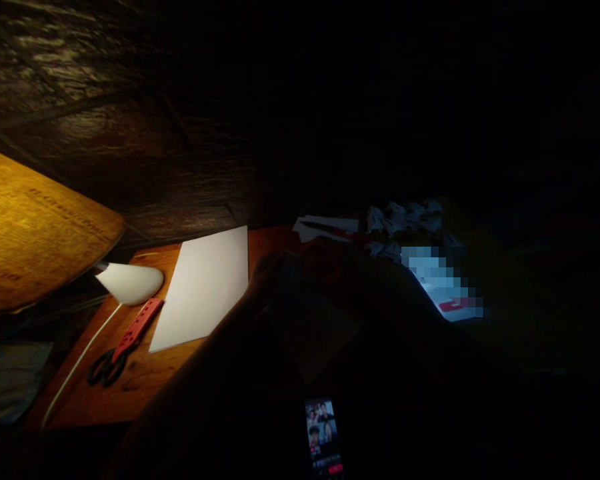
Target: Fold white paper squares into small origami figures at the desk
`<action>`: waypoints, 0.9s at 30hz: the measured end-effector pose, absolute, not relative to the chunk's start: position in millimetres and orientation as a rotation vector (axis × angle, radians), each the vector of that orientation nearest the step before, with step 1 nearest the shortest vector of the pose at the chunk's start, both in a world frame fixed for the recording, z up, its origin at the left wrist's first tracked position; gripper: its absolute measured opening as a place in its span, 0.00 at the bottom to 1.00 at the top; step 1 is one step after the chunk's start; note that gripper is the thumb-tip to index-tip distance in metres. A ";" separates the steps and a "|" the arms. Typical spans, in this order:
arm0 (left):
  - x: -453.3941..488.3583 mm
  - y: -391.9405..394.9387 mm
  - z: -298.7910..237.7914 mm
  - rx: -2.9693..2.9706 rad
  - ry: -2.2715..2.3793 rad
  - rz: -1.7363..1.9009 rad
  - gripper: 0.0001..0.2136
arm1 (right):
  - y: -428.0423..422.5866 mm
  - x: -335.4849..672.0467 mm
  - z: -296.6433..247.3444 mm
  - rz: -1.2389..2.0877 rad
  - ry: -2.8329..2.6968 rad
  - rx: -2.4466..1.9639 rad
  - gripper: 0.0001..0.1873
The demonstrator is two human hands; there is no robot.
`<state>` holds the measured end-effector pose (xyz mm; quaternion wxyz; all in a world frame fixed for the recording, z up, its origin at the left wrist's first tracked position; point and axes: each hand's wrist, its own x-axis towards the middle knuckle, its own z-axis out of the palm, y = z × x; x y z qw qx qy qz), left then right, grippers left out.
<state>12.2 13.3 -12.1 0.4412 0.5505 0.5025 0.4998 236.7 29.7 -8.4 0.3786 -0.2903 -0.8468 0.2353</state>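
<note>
A pale sheet of paper (313,327) hangs tilted in deep shadow in front of me. At its upper left edge is my left hand (270,277), a dark shape with curled fingers closed on the sheet. My right hand (353,273) is close to the paper's upper right side, almost lost in the dark. Its fingers cannot be made out, nor whether they grip the sheet. Left of my left arm, a larger white sheet (205,290) lies flat on the wooden table (155,380).
Black-handled scissors in a red sheath (130,340) lie by a white lamp base (135,283) with a cord. A yellow lampshade (40,233) overhangs the left. Folded paper pieces (405,217), a bright screen (443,287) and a lit phone (324,433) are also in view.
</note>
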 end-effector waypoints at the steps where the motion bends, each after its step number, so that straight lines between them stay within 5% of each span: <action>1: 11.7 13.6 -12.8 1.382 1.251 1.237 0.20 | 29.4 236.4 -8.1 0.598 -2.170 -0.736 0.06; 17: -1.9 14.2 -16.2 1.647 1.323 1.091 0.15 | 28.6 238.9 -11.8 0.904 -2.006 -1.053 0.18; 27: 4.9 13.5 -2.0 1.732 1.270 0.957 0.09 | 32.3 233.8 -12.4 1.062 -1.964 -1.105 0.11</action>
